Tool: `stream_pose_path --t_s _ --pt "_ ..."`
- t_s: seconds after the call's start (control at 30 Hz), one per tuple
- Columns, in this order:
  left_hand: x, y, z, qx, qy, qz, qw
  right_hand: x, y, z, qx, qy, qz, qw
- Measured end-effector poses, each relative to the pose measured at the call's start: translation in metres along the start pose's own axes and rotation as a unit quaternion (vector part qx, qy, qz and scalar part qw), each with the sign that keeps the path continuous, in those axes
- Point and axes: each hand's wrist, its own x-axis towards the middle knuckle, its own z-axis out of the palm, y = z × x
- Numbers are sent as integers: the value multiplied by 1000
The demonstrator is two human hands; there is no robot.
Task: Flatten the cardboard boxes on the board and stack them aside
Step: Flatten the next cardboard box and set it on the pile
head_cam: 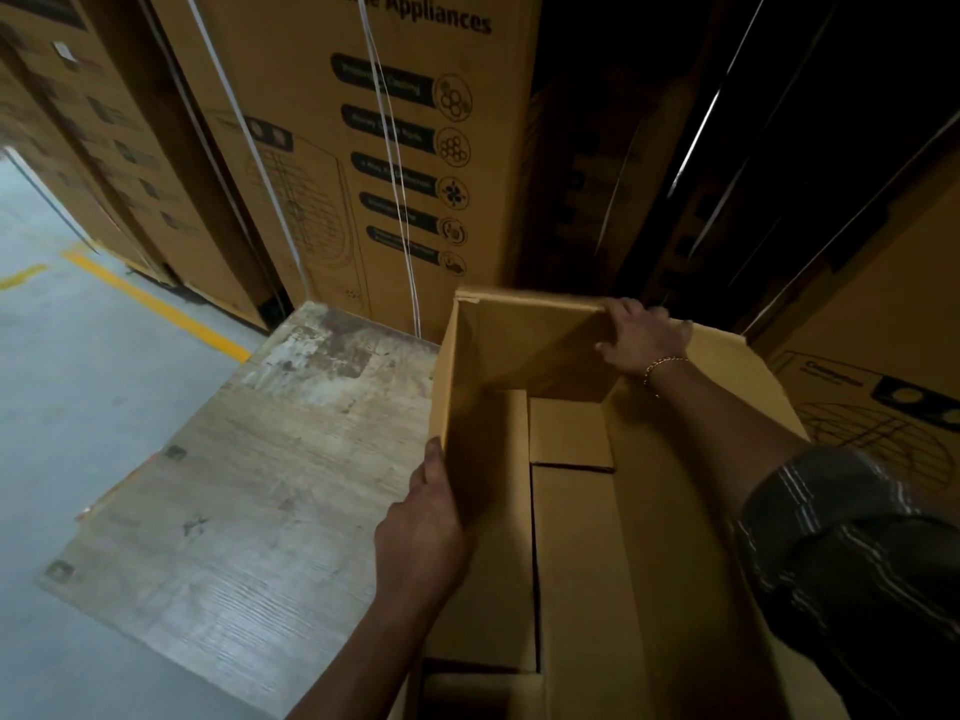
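Note:
An open brown cardboard box (576, 511) stands upright at the right end of a worn grey wooden board (249, 485). Its bottom flaps are folded shut inside. My left hand (426, 522) grips the top edge of the box's left wall. My right hand (641, 335) holds the far wall's top edge near the far right corner, fingers curled over the rim. A thin bracelet sits on the right wrist, and a striped sleeve covers the upper arm.
Tall strapped appliance cartons (374, 148) rise right behind the board and box. Another printed carton (883, 397) stands at the right. Grey concrete floor (78, 366) with a yellow line (156, 304) lies to the left.

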Motion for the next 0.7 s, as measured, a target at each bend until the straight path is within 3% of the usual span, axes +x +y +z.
stream_pose_path --t_s 0.4,0.7 --pt "8 6 4 0 -6 -6 1000 -5 16 3 104 -60 10 993" --pt "5 19 -4 15 3 -9 1000 -161 49 24 152 -58 51 985"
